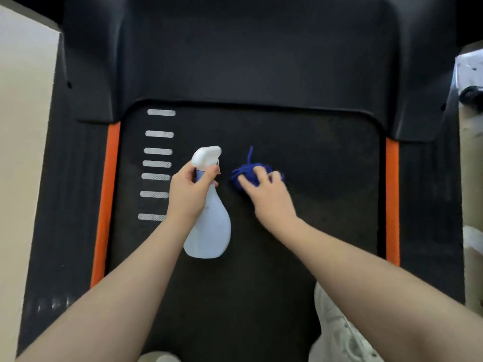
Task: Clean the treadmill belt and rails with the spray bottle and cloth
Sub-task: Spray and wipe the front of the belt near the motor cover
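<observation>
Here, we record the scene with every place given relative to the belt (300,178).

Belt: we see a dark running surface filling the middle of the view, with a row of pale stripes (157,163) printed along its left side.

Rails: we note an orange strip on each side of the belt, one left (105,194) and one right (392,202), each with a dark footboard outside it.

Hood: a black motor cover (248,53) borders the belt's far end.

Bottle: we hold a pale blue spray bottle (209,231) with a white trigger head (206,154) above the belt's left half, just right of the stripes, nozzle pointing right toward the cloth.

Left hand: our left hand (190,192) grips the bottle's neck, one finger curled over the trigger.

Cloth: a bunched blue cloth (248,171) lies on the belt near its centre, just right of the bottle and apart from it.

Right hand: our right hand (266,192) presses on the cloth, fingers spread and bent over its top.

Shoe: a white shoe (337,333) stands on the belt's near right part.
</observation>
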`<state>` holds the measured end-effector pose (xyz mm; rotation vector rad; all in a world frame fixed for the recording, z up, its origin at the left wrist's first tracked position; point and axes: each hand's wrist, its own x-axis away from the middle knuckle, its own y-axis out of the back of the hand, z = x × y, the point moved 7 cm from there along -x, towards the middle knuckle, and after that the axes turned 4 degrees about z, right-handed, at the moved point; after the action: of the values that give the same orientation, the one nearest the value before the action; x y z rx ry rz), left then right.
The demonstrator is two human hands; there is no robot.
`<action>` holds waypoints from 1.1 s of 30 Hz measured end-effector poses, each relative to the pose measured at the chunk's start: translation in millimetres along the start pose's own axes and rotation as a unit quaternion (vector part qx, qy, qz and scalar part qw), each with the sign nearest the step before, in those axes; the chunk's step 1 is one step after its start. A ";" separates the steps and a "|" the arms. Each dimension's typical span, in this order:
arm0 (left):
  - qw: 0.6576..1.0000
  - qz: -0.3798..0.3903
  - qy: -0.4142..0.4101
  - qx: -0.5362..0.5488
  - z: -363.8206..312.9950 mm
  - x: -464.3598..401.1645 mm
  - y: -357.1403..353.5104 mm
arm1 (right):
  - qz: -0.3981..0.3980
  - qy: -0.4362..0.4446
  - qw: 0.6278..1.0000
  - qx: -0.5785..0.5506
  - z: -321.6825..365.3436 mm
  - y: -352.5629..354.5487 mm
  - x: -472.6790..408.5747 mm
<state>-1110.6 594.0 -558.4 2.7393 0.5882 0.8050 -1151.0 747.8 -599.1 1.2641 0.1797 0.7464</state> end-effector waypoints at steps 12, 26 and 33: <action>0.993 -0.116 -0.012 0.001 32.5 25.4 94.0 | 0.021 -0.003 0.999 0.026 58.6 1.8 -45.8; 0.981 -0.191 -0.038 -0.019 42.0 36.0 145.2 | 0.034 0.164 0.985 0.034 149.3 -27.0 -72.1; 0.966 -0.258 0.000 -0.007 71.0 46.3 176.5 | -0.036 0.290 0.951 0.104 172.3 -23.6 -103.0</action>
<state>-980.2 449.2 -538.6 2.3918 1.2168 0.6700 -1130.8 546.8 -592.7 1.1969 0.7976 1.0417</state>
